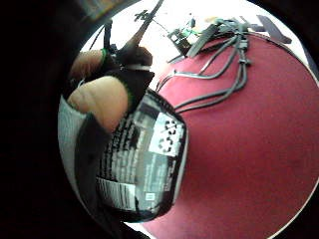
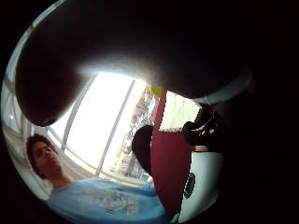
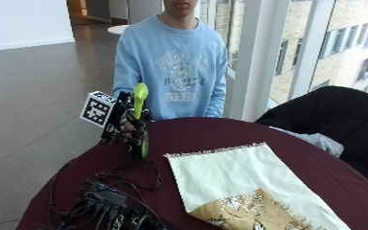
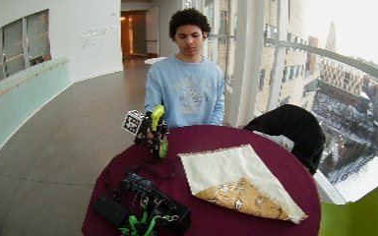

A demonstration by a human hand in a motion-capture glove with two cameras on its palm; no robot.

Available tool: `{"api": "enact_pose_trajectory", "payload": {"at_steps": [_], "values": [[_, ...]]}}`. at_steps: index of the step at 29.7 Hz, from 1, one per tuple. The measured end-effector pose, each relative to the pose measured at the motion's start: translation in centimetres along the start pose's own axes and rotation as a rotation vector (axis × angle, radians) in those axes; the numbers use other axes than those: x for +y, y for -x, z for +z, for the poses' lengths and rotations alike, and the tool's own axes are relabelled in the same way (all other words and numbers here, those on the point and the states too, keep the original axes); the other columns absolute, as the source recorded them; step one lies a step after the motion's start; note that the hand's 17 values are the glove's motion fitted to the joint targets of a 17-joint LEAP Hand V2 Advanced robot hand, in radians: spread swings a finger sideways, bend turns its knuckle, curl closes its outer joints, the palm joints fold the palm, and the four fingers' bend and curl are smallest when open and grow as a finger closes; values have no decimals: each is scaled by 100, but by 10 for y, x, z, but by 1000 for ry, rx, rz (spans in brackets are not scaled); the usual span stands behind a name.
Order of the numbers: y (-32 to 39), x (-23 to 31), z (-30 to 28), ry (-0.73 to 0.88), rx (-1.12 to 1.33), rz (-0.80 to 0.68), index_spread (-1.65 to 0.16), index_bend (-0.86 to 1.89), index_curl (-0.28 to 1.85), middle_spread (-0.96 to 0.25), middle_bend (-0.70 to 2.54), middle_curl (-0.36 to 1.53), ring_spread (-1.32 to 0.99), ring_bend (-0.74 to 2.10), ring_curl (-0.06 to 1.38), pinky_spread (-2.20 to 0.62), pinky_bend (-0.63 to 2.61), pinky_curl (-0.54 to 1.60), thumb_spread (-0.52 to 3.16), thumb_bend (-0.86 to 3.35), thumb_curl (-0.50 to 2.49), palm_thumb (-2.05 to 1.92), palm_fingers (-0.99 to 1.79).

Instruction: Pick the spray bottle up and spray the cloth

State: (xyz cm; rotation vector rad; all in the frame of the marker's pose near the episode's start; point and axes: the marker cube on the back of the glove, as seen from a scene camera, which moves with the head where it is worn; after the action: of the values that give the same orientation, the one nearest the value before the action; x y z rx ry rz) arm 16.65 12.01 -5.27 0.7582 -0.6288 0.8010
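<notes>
Table: round top under a dark maroon tablecloth (image 3: pixel 337 191), and everything in play sits on it.
Cloth: cream rectangular cloth with a fringed edge and a tan patterned corner (image 3: pixel 235 175) lies flat in the middle of the table, well apart from the bottle, to the person's left of it.
Bottle: lime-green and black plastic spray bottle (image 3: pixel 139 117) stands upright, lifted just clear of the table near the person's edge, green trigger head on top.
Label side: the palm view shows its black printed label (image 1: pixel 144 164) right against the palm.
Hand: black-gloved right hand (image 3: pixel 128 125) has its fingers curled round the bottle's body; whether a finger sits on the trigger is hard to tell from here.
Step in hand: bottle is picked up, spraying not yet done, I'd say.
How to do it well: carry it across over the cloth, turn the nozzle toward the cream middle, get a forefinger on the trigger, keep it upright, then squeeze.
</notes>
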Motion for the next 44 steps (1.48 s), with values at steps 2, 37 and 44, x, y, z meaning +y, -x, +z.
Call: {"api": "enact_pose_trajectory", "payload": {"at_steps": [2,37,44], "values": [[7,-7,-2,74,-6,-1,-23,18,32,-10,32,45,2,43,36,28,15,30,87,13,51,97,84],[78,-136,84,981,134,245,-21,13,36,-10,29,46,0,43,38,30,17,29,84,-2,59,99,98],[80,-133,88,1020,151,256,-20,13,35,-10,29,46,0,43,38,30,17,29,84,-2,60,99,98]]}}
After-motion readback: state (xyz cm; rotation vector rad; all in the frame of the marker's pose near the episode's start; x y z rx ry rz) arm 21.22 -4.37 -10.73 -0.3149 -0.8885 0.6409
